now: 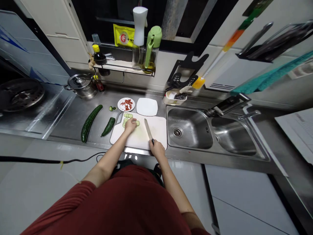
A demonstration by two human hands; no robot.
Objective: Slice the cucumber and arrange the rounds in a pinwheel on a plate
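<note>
Shows dark green on long cucumber; pale green on slices near far left corner of white board; dark red on shirt.

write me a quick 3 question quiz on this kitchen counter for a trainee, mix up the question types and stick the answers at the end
1. Multiple choice: what is the right hand holding?
a) a pot lid
b) a knife
c) a green-topped bottle

2. True or false: the longer cucumber lies to the left of the shorter cucumber.

3. Fill in the blank: the chopped pieces on the round plate are coloured ____.

Key: 1 b; 2 true; 3 red
</note>
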